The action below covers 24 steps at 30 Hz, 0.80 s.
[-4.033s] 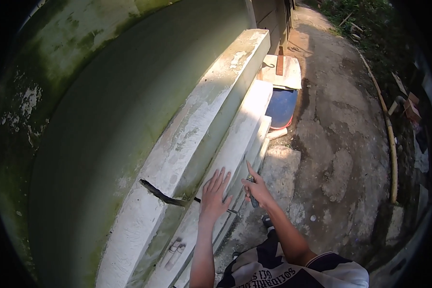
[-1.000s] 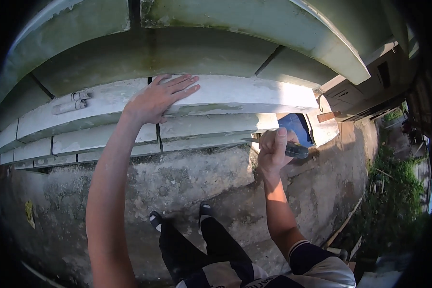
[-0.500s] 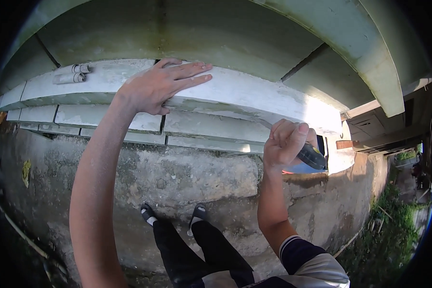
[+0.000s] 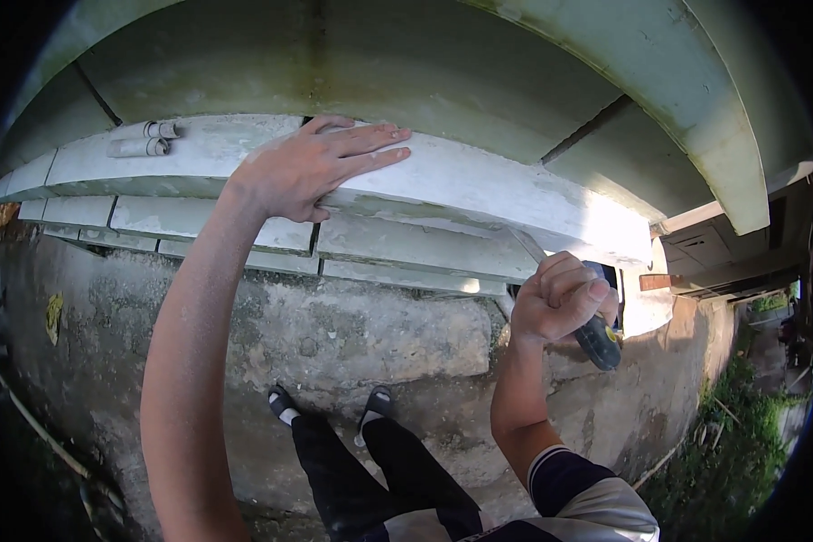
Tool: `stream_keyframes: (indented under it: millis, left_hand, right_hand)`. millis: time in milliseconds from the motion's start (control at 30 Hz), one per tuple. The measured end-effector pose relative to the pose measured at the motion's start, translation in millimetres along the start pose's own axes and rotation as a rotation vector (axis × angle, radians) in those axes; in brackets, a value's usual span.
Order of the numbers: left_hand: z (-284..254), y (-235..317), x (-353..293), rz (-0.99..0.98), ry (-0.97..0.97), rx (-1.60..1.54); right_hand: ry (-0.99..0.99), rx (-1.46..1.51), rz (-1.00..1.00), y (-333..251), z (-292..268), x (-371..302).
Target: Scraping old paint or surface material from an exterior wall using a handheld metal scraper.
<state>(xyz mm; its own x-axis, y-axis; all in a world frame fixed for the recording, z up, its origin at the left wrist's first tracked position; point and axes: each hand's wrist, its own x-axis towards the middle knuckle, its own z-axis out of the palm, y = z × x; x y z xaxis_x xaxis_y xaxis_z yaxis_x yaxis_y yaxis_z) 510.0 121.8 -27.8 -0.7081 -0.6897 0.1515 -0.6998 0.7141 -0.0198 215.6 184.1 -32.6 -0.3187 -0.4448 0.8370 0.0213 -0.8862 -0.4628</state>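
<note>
My left hand lies flat on a white, dusty ledge, fingers stretched out along its top and thumb over the front edge. In my right hand is a hand tool with a black handle bearing a yellow spot. Its narrow metal blade points up and left, and its tip meets the underside of the ledge's front edge. The exact kind of tool cannot be made out. My right fist is closed round the handle, lower and farther right than my left hand.
Two pale rolled pieces rest on the ledge at left. Stepped pale-green boards run below it. A curved green beam arches overhead at right. My feet stand on rough, stained concrete; grass grows at the lower right.
My right hand has moved slightly down and right with the tool, whose handle tilts more steeply and whose blade shows more. My left hand stays flat on the ledge.
</note>
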Motion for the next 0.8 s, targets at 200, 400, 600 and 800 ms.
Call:
stream_keyframes:
  millis: [200,400,600,800]
  left_hand:
    - [-3,0,-7,-0.008,-0.016,-0.02]
    - [-10,2,1,0.003,-0.041,0.001]
    - [-10,2,-4,0.001,-0.06,-0.005]
    - [-11,3,-2,-0.001,-0.068,-0.009]
  right_hand:
    - [0.012,-0.122,0.019,9,9,-10]
    - [0.007,-0.043,-0.013,3,3,3]
    - [0.042,-0.086,0.032,1,-1,6]
    - [0.055,-0.111,0.066,12,-1,-4]
